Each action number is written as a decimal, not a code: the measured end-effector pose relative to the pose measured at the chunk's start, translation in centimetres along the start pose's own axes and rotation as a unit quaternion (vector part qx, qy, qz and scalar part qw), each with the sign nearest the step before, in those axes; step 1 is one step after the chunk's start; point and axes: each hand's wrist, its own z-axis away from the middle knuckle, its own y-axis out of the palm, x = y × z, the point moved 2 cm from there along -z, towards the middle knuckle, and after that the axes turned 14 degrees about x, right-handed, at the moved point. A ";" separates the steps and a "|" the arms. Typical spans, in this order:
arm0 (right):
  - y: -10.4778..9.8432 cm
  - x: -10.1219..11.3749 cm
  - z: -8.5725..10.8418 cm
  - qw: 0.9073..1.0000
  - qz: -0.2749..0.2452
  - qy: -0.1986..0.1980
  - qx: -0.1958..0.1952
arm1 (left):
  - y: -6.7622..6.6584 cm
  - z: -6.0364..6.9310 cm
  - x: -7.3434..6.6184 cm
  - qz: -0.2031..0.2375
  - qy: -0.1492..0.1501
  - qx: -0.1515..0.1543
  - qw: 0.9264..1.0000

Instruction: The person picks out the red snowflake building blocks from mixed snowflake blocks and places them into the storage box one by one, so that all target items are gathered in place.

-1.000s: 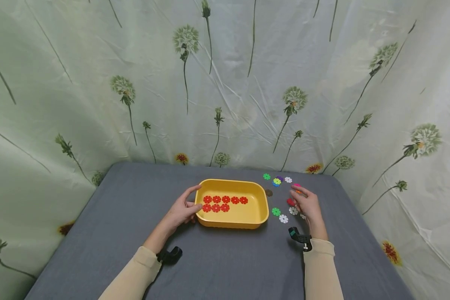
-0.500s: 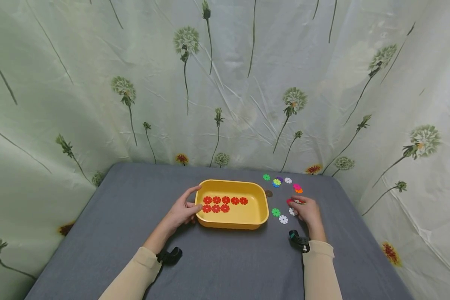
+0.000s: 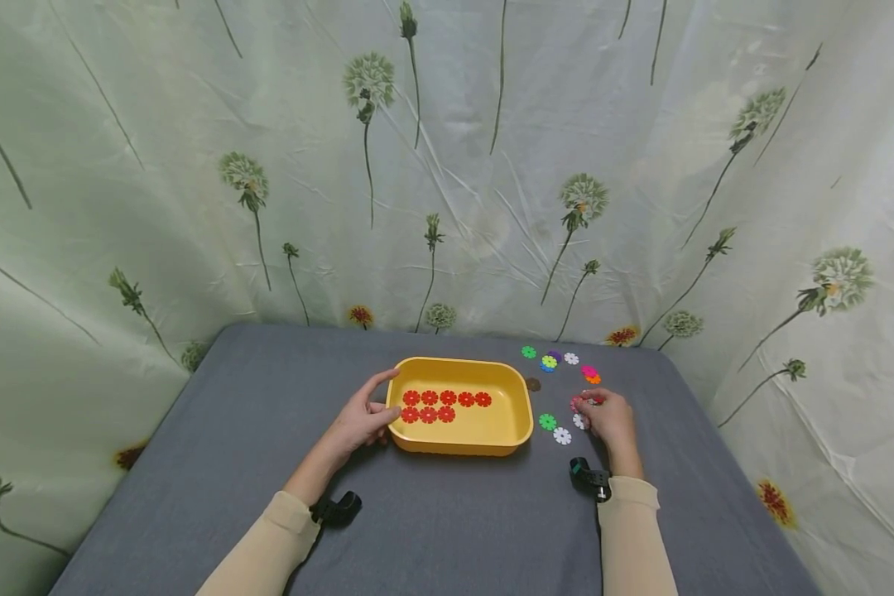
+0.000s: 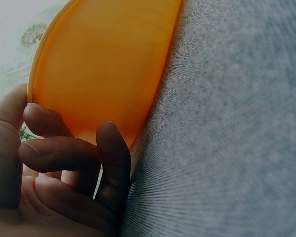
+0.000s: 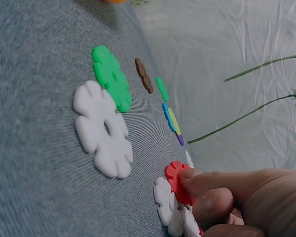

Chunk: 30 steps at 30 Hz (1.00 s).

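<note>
My left hand (image 3: 365,416) grips the left end of a yellow plastic tray (image 3: 492,447), thumb over the rim and other fingers against the outer wall, as the left wrist view shows. Inside the tray lie several red flower-shaped discs (image 3: 448,397) in two rows. Right of the tray, my right hand (image 3: 614,420) is low over the cloth, its fingertips pinching a red flower-shaped disc (image 5: 173,173). White discs (image 5: 164,200) lie under and beside those fingertips. The hand partly covers this cluster, including another bit of red.
Left of the right hand lie a green disc (image 3: 547,422) and a white disc (image 3: 562,435). Farther back are a brown disc (image 3: 533,385), a pink one (image 3: 588,372) and several other colours. A grey cloth (image 3: 447,521) covers the table; a floral curtain (image 3: 477,207) hangs behind.
My right hand has come down and slightly toward me, uncovering the pink and orange discs, and its fingers have closed in on the red disc. The left hand and tray stay put.
</note>
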 end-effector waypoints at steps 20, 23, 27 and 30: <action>0.2 2.5 1.1 0.977 -0.213 -0.021 0.019 | 0.0 0.2 0.0 -0.003 0.004 0.001 1.000; 0.7 3.6 1.3 0.973 -0.225 -0.040 0.023 | 0.0 0.2 -0.1 0.000 0.004 0.001 1.000; 1.5 5.3 1.7 0.971 -0.228 -0.062 0.034 | -0.1 0.2 -0.1 0.001 0.004 0.001 1.000; 2.2 6.6 2.2 0.971 -0.222 -0.070 0.050 | -0.1 0.2 0.0 0.001 0.003 0.002 1.000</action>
